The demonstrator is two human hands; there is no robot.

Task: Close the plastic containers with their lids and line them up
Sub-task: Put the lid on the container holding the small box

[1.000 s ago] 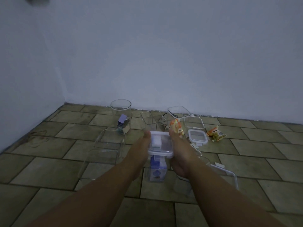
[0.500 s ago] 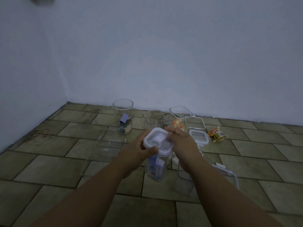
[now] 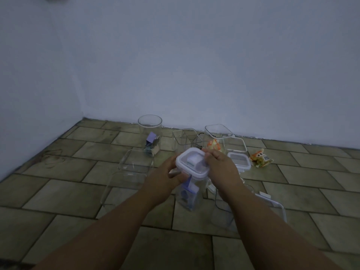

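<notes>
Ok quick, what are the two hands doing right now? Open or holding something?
Left hand: grips the tall container just under its lid.
Right hand: grips the lid's right side.

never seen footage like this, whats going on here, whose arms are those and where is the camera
There is no machine here: the arms belong to a person, and the camera sits on that person's head, looking forward and down, so you see their own view. The left hand grips a tall clear container just under its top, and the right hand holds the white-rimmed lid on it. On the tiled floor stand more open clear containers, among them a round jar, and near them lie a second lid and an orange packet.
</notes>
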